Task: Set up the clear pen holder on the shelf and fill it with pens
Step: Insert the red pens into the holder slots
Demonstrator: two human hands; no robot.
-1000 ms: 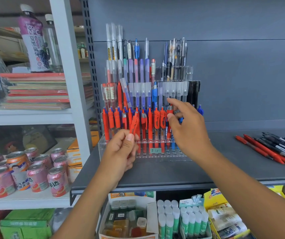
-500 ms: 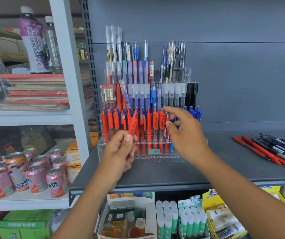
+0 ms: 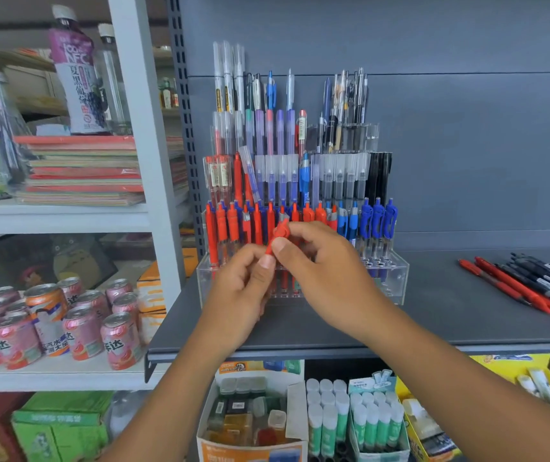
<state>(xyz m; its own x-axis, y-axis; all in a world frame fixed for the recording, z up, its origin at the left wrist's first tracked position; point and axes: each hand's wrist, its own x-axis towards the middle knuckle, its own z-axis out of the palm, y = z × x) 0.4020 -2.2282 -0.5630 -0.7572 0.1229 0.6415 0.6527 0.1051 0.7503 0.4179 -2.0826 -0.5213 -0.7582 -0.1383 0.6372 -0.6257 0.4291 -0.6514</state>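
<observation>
Left hand (image 3: 243,288) and right hand (image 3: 326,268) both pinch red pen (image 3: 278,235); clear pen holder (image 3: 396,278) just behind.

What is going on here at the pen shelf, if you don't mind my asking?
A person is stocking the clear pen holder on the grey shelf. Both the left hand and the right hand pinch one red pen in front of the nearly full front row. More loose pens lie on the shelf to the right.

Both hands (image 3: 287,271) hide the red pen's (image 3: 278,233) lower barrel — and the clear pen holder's (image 3: 396,278) front middle.
</observation>
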